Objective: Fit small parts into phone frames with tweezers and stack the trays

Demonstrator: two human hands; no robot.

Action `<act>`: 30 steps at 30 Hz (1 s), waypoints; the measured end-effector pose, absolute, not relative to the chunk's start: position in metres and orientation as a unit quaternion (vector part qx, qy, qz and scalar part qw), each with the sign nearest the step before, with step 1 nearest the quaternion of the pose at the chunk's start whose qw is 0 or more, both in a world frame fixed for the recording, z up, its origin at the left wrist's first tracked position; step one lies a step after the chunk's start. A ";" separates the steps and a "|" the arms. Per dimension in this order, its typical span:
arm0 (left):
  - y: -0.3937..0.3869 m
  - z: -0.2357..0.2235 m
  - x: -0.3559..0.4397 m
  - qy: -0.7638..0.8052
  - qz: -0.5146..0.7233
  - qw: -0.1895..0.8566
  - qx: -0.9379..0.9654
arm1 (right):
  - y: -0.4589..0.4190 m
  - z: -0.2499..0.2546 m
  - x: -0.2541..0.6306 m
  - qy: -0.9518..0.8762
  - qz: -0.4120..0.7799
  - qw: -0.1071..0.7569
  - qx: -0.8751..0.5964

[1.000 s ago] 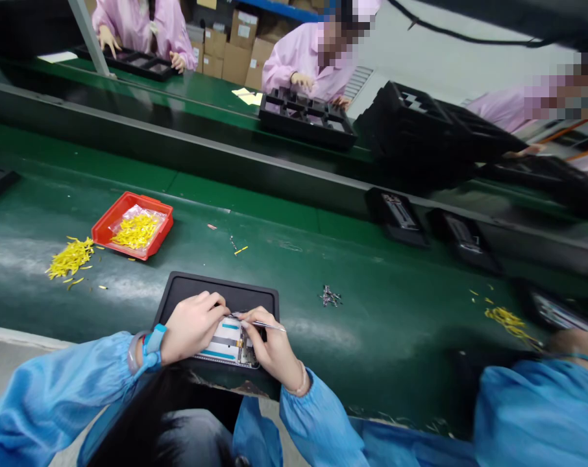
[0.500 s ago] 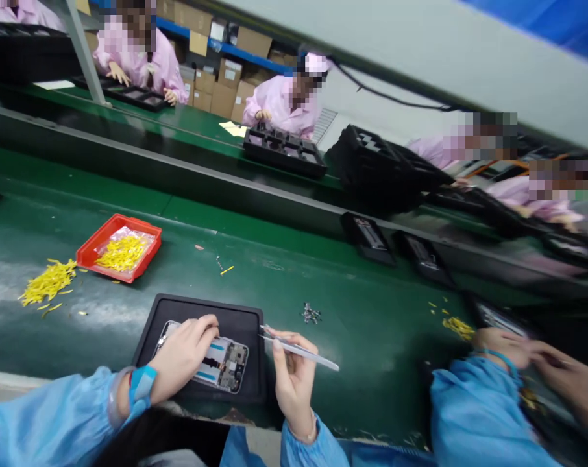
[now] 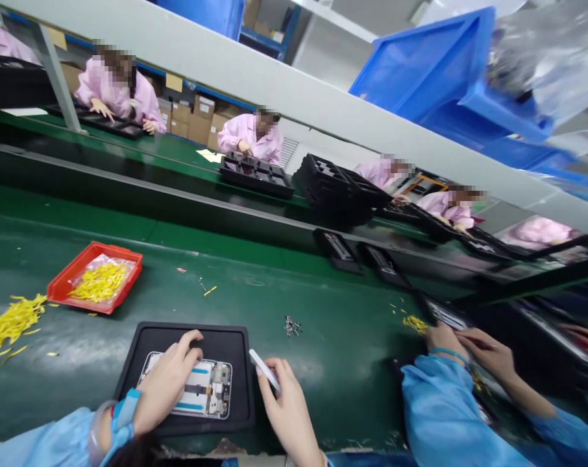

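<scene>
Phone housing (image 3: 211,389), open with its mainboard (image 3: 220,383) and ribbon cable (image 3: 197,389) showing, lying flat on a black rubber mat (image 3: 228,340) at the bottom centre of the view, on a green conveyor worktop (image 3: 352,350). Left hand (image 3: 165,389) half-curled over the phone's 9 o'clock end, fingertips resting on it, no closed hold visible. Right hand (image 3: 287,415) just off the mat at its 4 o'clock corner, pinching a slim white tool (image 3: 265,371) between thumb and fingers, probably tweezers, with the tips out of sight. Best handling, by the look of it: light, even fingertip pressure, enough to pin the housing without bearing on the bare board, and any tool point kept well off the ribbon cable.

Around the mat: a small heap of screws (image 3: 292,326) at 2 o'clock; a red tray (image 3: 113,250) of yellow strips at 10 o'clock, more loose yellow strips (image 3: 12,322) spilled beyond it. At 3 o'clock, a co-worker's blue sleeve (image 3: 444,408) and hands (image 3: 486,353), close to their own work. Across the line at 12 o'clock, a person in a pink smock (image 3: 249,133) at a black tray (image 3: 255,175).
</scene>
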State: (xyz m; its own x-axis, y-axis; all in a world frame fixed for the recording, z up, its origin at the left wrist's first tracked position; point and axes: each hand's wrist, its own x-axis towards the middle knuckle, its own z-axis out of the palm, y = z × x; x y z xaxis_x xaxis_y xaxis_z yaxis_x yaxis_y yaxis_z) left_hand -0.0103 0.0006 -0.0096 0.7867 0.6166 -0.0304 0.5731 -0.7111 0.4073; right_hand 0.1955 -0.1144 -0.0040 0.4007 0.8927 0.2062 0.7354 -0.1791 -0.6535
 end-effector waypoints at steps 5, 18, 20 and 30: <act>0.002 -0.006 -0.008 0.322 0.059 0.219 0.919 | -0.111 -0.009 0.189 -0.535 0.140 0.310 -0.773; 0.003 0.000 -0.005 0.326 0.029 0.212 0.921 | -0.107 -0.015 0.187 -0.506 0.176 0.308 -0.786; 0.002 0.002 -0.004 0.329 0.027 0.211 0.920 | -0.108 -0.014 0.188 -0.492 0.188 0.322 -0.787; 0.000 -0.007 -0.006 0.318 0.069 0.212 0.921 | -0.109 -0.020 0.190 -0.360 0.356 0.418 -0.754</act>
